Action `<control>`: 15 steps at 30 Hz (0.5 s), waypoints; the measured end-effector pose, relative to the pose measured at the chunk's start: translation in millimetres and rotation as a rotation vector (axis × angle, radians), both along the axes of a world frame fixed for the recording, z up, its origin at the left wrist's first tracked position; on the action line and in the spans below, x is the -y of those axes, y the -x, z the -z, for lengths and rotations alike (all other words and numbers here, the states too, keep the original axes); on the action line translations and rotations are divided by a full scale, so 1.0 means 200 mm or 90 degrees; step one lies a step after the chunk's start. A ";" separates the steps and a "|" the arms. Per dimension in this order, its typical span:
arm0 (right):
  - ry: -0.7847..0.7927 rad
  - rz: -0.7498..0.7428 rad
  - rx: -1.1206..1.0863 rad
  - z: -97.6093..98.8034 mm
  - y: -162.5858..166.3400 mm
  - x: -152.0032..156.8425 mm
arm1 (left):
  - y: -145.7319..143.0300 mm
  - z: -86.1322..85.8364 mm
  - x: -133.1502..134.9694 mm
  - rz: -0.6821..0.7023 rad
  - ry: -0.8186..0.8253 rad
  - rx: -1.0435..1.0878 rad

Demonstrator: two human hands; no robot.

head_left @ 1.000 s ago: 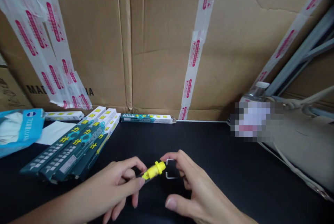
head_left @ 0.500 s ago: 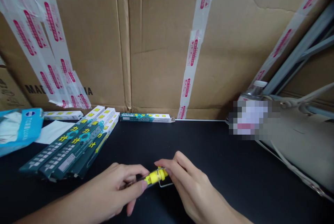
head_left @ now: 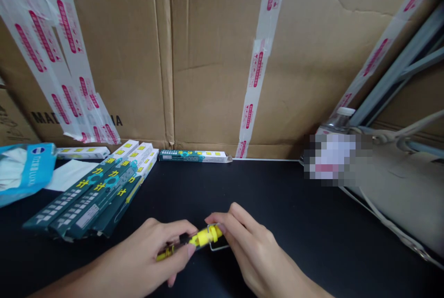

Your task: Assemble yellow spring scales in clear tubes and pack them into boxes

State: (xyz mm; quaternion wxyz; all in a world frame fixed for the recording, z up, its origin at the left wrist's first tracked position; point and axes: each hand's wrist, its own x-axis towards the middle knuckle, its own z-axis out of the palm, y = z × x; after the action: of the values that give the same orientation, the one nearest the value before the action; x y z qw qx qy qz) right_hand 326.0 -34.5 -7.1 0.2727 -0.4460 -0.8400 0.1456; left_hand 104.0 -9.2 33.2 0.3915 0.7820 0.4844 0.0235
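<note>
A slim spring scale (head_left: 204,237) with a yellow end and a clear tube lies across both my hands, just above the black tabletop. My left hand (head_left: 163,247) is closed round its tube, thumb and fingers pinching it near the yellow part. At the yellow end cap, my right hand (head_left: 243,242) grips with thumb and forefinger. A bent metal wire loop (head_left: 218,247) sticks out from the cap below my right fingers. Part of the tube and the cap's tip are hidden by my fingers.
Several green-and-white long boxes (head_left: 93,187) lie fanned at the left, beside a blue tissue pack (head_left: 38,168). One more long box (head_left: 194,156) lies against the big cardboard carton (head_left: 215,80). A bottle (head_left: 342,120) and a pale bag (head_left: 398,196) stand at the right.
My left hand has shifted slightly, and more of the spring scale's tube and its yellow inner part now shows. The right hand stays almost still on the cap.
</note>
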 end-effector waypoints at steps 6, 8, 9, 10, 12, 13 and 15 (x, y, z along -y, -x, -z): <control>0.002 -0.008 -0.010 -0.01 0.00 0.00 | 0.01 0.04 0.01 -0.012 -0.023 0.010; -0.003 -0.005 0.013 0.00 0.00 0.00 | 0.01 0.05 0.02 -0.007 -0.018 -0.006; -0.015 -0.003 0.030 0.00 -0.01 0.01 | 0.02 0.05 0.02 -0.007 -0.019 -0.015; -0.030 0.000 0.048 0.01 -0.01 0.01 | 0.02 0.05 0.02 -0.011 -0.026 -0.029; -0.077 0.003 0.086 0.02 -0.02 0.01 | 0.03 0.05 0.03 -0.024 -0.053 -0.052; -0.104 0.001 0.106 0.02 -0.02 0.02 | 0.03 0.05 0.03 -0.025 -0.057 -0.062; -0.168 -0.011 0.144 0.02 -0.02 0.02 | 0.04 0.05 0.03 -0.008 -0.064 -0.052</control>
State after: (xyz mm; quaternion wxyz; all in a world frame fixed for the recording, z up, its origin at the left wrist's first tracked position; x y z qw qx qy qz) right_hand 330.6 -38.7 -11.6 0.2317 -0.4124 -0.8809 -0.0147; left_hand 95.7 -15.2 23.2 0.3316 0.7979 0.5030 0.0181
